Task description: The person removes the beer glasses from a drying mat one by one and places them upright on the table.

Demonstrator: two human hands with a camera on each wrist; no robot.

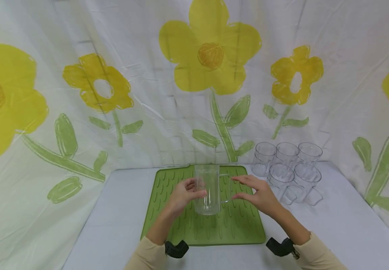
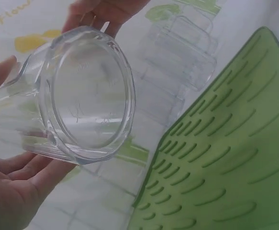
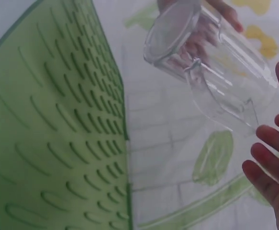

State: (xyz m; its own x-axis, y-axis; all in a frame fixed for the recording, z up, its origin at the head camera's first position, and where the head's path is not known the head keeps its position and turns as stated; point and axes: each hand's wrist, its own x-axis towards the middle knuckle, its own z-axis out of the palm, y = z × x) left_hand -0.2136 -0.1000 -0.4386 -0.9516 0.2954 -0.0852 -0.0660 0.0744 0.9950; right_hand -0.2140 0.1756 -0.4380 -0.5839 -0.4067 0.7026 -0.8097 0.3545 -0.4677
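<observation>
A clear glass mug (image 1: 208,195) is held up over the green drying mat (image 1: 181,234), its handle turned to the right. My left hand (image 1: 183,195) grips the mug's body from the left, thumb across the front. In the left wrist view the mug's thick base (image 2: 91,96) faces the camera, with the left hand (image 2: 15,187) around its side. Beside the handle, my right hand (image 1: 257,191) has thumb and fingers spread apart. The right wrist view shows a gap between the right hand's fingers (image 3: 271,143) and the mug (image 3: 225,72).
Several clear glass mugs (image 1: 280,174) stand grouped on the white table (image 1: 113,217), right of the mat. Behind the table hangs a white curtain (image 1: 167,127) with yellow flowers. A black wrist device (image 1: 177,249) is on the left arm, another (image 1: 280,246) on the right.
</observation>
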